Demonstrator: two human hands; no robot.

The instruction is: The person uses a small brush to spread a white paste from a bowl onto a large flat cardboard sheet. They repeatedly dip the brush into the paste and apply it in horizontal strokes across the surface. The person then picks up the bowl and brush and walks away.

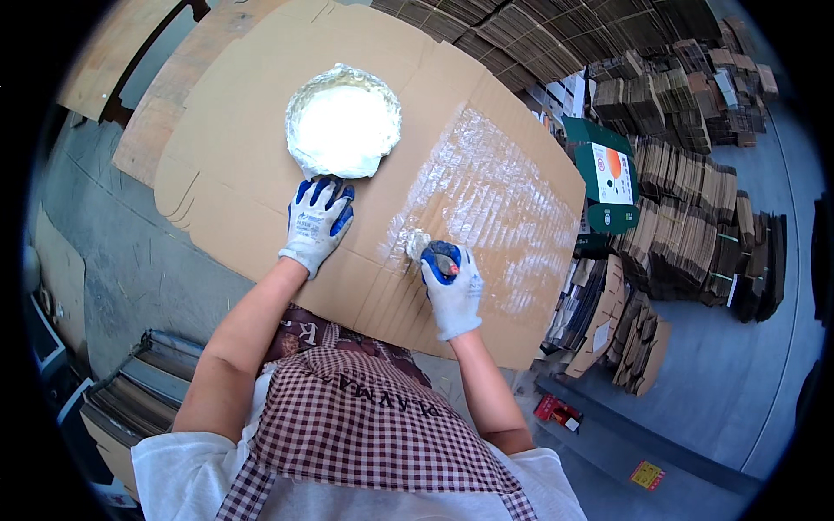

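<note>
My left hand (320,220), in a white glove with blue coated fingertips, lies flat on a large brown cardboard sheet (234,165). Its fingers are spread just below a round basin (297,130) of bright white paste, whose rim is crusted. My right hand (455,291), gloved the same way, is closed around the dark handle of a brush (419,241). Paste covers the brush's head, which is pressed against the cardboard. Streaks of wet white paste (486,191) spread over the sheet's right part.
Stacks of bundled flat cardboard (686,178) stand on the right, with more piles (521,35) beyond the table. A green printed box (612,174) is beside the sheet's right edge. Wooden boards (195,78) show at left. A red packet (558,412) lies on the floor.
</note>
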